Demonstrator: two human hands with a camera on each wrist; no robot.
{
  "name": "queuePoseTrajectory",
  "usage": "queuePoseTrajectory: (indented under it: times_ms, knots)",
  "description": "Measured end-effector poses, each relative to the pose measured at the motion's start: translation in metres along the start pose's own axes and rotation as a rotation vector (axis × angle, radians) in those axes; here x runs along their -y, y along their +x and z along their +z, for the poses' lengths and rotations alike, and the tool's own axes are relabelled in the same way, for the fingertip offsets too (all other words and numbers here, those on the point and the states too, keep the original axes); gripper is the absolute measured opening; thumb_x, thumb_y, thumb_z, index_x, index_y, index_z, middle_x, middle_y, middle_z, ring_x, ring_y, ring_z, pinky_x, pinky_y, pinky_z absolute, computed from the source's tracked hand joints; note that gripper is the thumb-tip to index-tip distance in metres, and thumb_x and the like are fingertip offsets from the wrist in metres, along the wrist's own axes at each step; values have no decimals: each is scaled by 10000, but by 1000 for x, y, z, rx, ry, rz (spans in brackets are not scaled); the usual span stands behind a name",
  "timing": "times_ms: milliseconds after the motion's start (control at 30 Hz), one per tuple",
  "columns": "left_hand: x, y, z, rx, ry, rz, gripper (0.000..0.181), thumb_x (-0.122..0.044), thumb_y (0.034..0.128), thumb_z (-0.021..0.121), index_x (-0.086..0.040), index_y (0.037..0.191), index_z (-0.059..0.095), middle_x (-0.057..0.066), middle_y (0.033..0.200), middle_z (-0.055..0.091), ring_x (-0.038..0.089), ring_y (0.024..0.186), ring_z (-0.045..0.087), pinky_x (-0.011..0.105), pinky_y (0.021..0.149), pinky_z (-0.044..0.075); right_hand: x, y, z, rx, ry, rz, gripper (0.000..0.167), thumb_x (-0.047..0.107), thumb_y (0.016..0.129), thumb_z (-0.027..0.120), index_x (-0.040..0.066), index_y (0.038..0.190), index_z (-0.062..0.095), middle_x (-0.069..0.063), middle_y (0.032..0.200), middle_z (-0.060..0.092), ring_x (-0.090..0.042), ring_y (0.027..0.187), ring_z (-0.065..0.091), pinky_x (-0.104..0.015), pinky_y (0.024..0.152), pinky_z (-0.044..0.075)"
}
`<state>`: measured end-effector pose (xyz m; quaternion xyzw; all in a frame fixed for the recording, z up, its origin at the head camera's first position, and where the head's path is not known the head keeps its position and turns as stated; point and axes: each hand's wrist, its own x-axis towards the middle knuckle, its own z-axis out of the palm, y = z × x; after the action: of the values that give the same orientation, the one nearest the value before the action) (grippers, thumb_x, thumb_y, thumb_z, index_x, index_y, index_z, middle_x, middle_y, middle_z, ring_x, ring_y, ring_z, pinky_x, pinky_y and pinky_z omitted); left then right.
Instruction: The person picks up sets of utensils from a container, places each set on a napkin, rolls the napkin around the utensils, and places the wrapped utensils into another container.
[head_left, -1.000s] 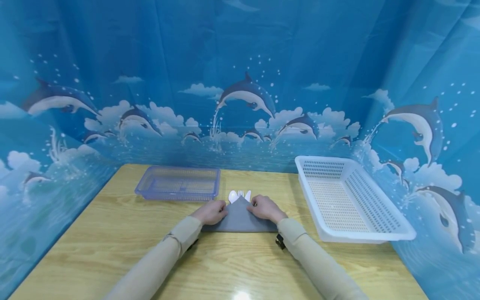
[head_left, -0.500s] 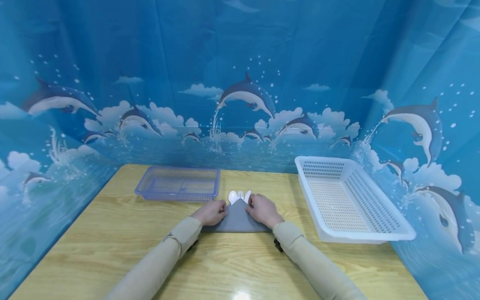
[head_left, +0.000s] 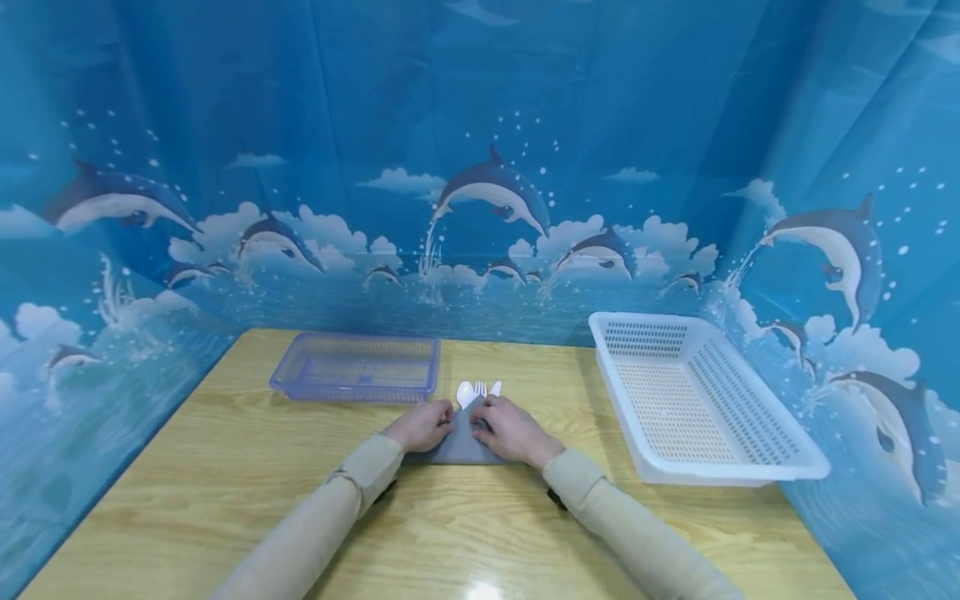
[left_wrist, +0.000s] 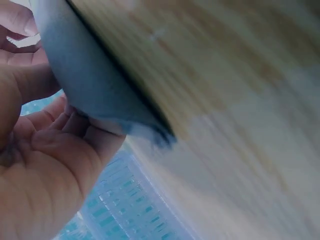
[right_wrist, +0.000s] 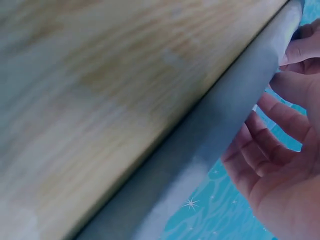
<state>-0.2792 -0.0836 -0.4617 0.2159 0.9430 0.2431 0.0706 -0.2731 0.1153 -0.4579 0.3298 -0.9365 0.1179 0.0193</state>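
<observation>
A grey napkin point(head_left: 459, 447) lies in front of me, its peak between my hands. A white spoon point(head_left: 465, 393), fork point(head_left: 480, 388) and knife point(head_left: 496, 388) stick out beyond it; their lower parts are hidden. My left hand point(head_left: 422, 426) pinches the napkin's left side; in the left wrist view this hand point(left_wrist: 50, 165) has its fingers along the cloth point(left_wrist: 90, 70). On the other side my right hand point(head_left: 516, 431) pinches the napkin with curled fingers, covering its right part. The right wrist view shows that hand point(right_wrist: 285, 160) at the cloth's edge point(right_wrist: 200, 135).
A purple see-through basket point(head_left: 356, 393) stands at the back left of the wooden table point(head_left: 450, 533). On the right is a larger white perforated basket point(head_left: 637, 433). A blue curtain point(head_left: 405, 100) with dolphins hangs behind and at both sides.
My right hand has moved left over the napkin, toward my left hand, and less of the napkin's right side shows. The left hand stays in place.
</observation>
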Motion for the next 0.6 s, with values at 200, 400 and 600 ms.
queuePoseTrajectory:
  times_ms: [200,400,600]
  knots:
    - [-14,-13,8,-160,194,104,229,-186,919,674,-16,1062,620,123,843,643,235,715,609,368,615,515,-2,0,1,8,40,6,218,207,943,656,95,1125,698,-46,1029,620,-155,901,581,-312,782,519]
    - [-34,-23,18,-214,355,334,180,-221,906,692,-94,1033,688,175,1115,629,296,984,606,413,821,551,-9,4,-3,29,135,-28,328,-54,904,551,42,1192,674,-88,1083,649,-209,977,588,-371,898,514]
    - [-43,-20,24,-114,448,450,276,-328,976,590,-206,1202,691,155,1289,582,323,1255,505,485,1096,409,-21,12,-9,92,273,-87,463,-192,760,481,69,1069,705,-68,857,663,-138,730,515,-272,694,437]
